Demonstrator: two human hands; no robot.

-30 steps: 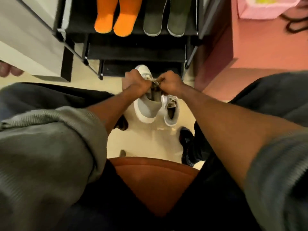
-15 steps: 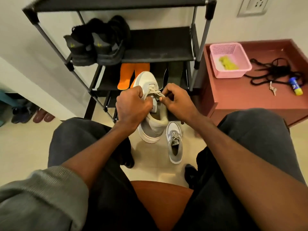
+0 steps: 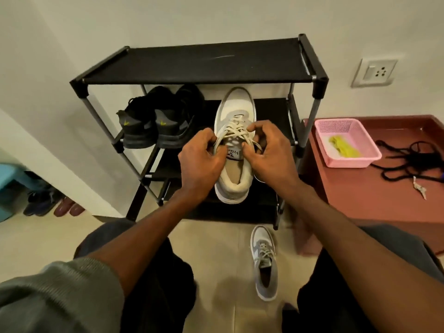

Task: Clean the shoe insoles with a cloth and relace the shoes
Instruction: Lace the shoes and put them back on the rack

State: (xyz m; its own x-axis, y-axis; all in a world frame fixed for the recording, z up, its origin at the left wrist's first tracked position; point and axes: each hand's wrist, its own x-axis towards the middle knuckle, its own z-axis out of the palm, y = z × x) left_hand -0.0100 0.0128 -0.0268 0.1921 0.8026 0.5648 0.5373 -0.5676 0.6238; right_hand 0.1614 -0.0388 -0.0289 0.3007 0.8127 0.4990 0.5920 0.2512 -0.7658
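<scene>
I hold a grey-and-white sneaker point(image 3: 236, 109) up in front of the black shoe rack point(image 3: 199, 61), toe pointing away. Its cream laces point(image 3: 234, 132) cross over the tongue. My left hand point(image 3: 201, 159) grips the shoe's left side and pinches a lace end. On the right side, my right hand point(image 3: 266, 152) pinches the other lace end. The matching sneaker point(image 3: 265, 263) lies laced on the floor between my knees. A yellow cloth point(image 3: 343, 146) rests in a pink basket point(image 3: 360, 159).
A pair of black sneakers point(image 3: 156, 121) sits on the rack's second shelf. A red-brown low table point(image 3: 372, 195) at right carries the basket, black laces point(image 3: 408, 159) and a key point(image 3: 419, 188). More shoes point(image 3: 52, 205) lie at far left by the wall.
The view tilted up from my lap to the rack. Both hands have raised the sneaker higher and further forward, and the laces are pulled more taut across the tongue.
</scene>
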